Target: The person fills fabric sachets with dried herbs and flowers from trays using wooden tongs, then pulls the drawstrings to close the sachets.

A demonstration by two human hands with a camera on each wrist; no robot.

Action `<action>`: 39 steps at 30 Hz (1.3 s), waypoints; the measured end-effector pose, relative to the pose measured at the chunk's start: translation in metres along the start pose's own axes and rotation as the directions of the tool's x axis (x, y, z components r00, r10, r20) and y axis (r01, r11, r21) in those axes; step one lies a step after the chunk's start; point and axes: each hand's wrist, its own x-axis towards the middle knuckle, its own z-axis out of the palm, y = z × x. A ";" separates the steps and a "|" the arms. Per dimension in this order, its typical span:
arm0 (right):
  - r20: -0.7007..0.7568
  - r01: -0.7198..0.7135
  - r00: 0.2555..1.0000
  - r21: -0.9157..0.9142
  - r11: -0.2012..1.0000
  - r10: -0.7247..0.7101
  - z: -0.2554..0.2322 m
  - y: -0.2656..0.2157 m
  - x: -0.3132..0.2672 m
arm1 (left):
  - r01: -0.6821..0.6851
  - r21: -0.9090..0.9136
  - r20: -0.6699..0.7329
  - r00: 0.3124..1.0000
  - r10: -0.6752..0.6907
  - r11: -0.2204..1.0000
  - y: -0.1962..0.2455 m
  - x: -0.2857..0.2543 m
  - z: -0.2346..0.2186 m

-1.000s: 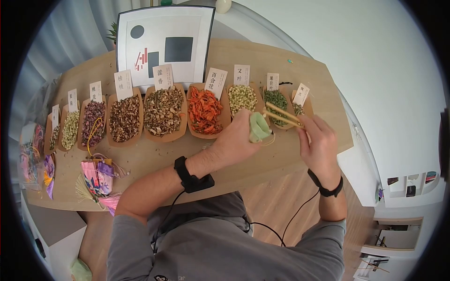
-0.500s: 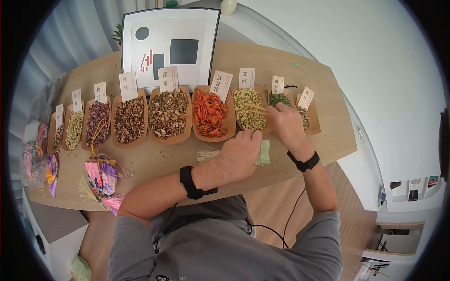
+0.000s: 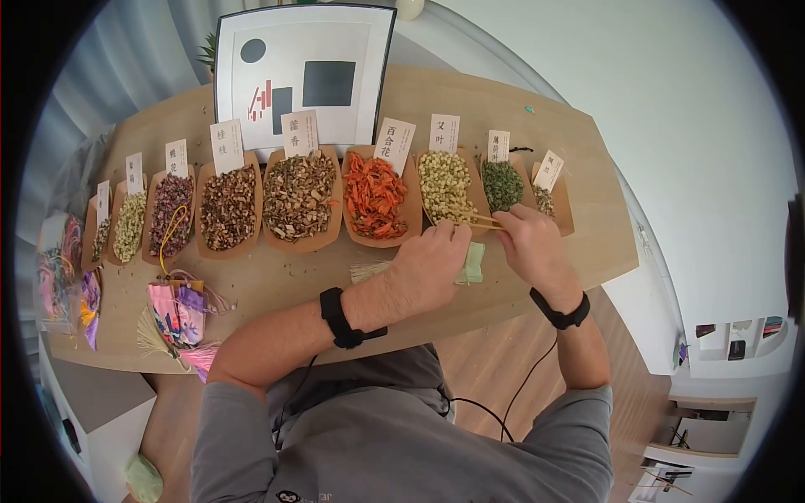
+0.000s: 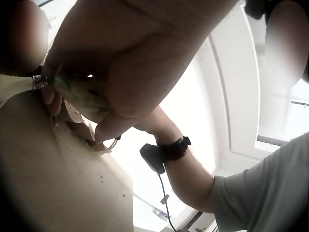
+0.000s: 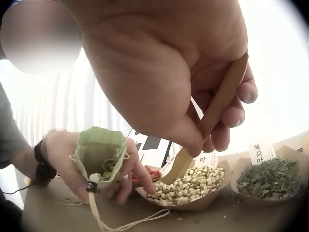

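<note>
Wooden table [image 3: 285,293]; near side of tray [image 3: 478,191], left hand [image 3: 426,264] grips pouch [image 3: 474,261]; right hand [image 3: 535,243] pinches tongs [image 5: 222,96] over tray; buds [image 3: 444,180] could spill if pinch slackens or pouch tips

Cloth pouch [image 5: 101,145], smooth wd. tongs [image 5: 224,94]

I count nine paper trays [image 3: 409,205], nine label cards [image 3: 394,142] and one framed picture [image 3: 303,80]. I also have two hands [image 3: 423,270], two black wristbands [image 3: 336,317], one green pouch [image 5: 102,137] and one pair of wooden tongs [image 5: 224,99].
</note>
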 end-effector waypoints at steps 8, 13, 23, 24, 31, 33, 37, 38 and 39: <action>-0.087 0.019 0.996 -0.043 0.999 -0.023 0.033 0.001 0.018 | -0.040 0.101 -0.028 0.999 0.043 0.994 -0.002 -0.005 0.010; -0.018 -0.078 0.997 0.024 0.997 0.079 0.044 0.005 0.026 | -0.047 0.111 -0.018 0.999 0.049 0.993 -0.002 -0.004 0.010; 0.127 -0.110 0.986 0.024 0.994 0.107 0.035 0.008 0.031 | -0.040 0.084 -0.026 0.999 0.043 0.996 -0.002 -0.004 0.008; 0.120 -0.097 0.988 0.007 0.995 0.096 0.038 0.009 0.030 | -0.040 0.081 -0.021 0.999 0.042 0.996 -0.002 -0.004 0.008; 0.124 -0.121 0.986 0.039 0.992 0.115 0.046 0.010 0.025 | -0.042 0.087 -0.009 0.999 0.043 0.995 -0.001 -0.005 0.008; 0.089 -0.107 0.991 0.041 0.993 0.103 0.049 0.011 0.023 | -0.041 0.083 -0.009 0.999 0.041 0.996 -0.002 -0.004 0.008; 0.009 -0.057 0.998 0.041 0.998 0.057 0.051 0.012 0.019 | -0.048 0.069 -0.042 0.998 0.051 0.996 -0.002 -0.003 0.008; 0.003 -0.060 0.998 0.038 0.997 0.060 0.050 0.011 0.018 | -0.049 0.069 -0.042 0.998 0.052 0.996 -0.002 -0.003 0.007; -0.004 -0.063 0.998 0.035 0.997 0.063 0.048 0.011 0.018 | -0.037 0.058 -0.047 0.998 0.039 0.998 -0.001 -0.002 0.007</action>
